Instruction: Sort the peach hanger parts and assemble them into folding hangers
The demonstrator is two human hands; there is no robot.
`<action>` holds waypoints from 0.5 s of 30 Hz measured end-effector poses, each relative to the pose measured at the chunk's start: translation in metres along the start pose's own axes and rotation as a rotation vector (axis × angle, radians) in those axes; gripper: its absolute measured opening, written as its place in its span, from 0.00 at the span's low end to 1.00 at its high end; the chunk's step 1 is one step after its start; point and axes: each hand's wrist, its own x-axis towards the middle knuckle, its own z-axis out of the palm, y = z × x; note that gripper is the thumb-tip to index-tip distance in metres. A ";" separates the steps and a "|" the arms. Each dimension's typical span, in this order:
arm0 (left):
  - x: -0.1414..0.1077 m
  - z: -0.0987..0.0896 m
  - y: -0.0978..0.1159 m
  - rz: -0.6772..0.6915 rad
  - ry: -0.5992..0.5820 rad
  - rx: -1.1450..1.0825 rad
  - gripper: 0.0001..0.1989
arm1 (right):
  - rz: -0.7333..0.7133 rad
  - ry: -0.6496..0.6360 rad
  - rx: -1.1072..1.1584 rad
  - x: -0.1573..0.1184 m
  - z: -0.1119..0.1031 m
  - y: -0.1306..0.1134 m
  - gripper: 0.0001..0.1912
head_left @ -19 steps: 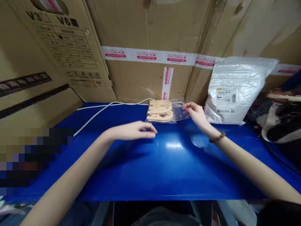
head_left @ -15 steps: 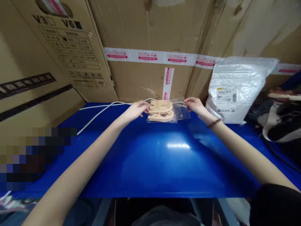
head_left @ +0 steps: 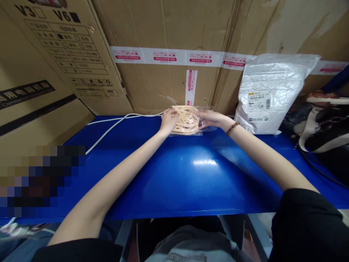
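A clear plastic bag (head_left: 187, 134) with flat, beige, curved pieces (head_left: 188, 122) in it is at the back of the blue table. My left hand (head_left: 169, 119) is closed on the bag's left edge, fingers curled over the pieces. From the right, my right hand (head_left: 211, 118) grips the other end, beside the beige pieces. Loose film covers part of its fingers, so I cannot tell whether the fingertips are inside the bag or outside it.
Cardboard boxes (head_left: 163, 83) wall off the back and left of the blue table (head_left: 163, 189). A silver-white padded mailer (head_left: 268, 94) leans at the back right, near a black bag with a pale strap (head_left: 308, 134). A white cable (head_left: 106, 134) runs along the left.
My right hand has moved left, from the bag's loose end up to the beige pieces. My left hand has come further over the left side. The view has shifted slightly.
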 end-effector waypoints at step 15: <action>-0.099 -0.056 0.038 -0.627 -0.373 -1.028 0.14 | -0.131 -0.038 0.333 -0.093 0.044 0.040 0.22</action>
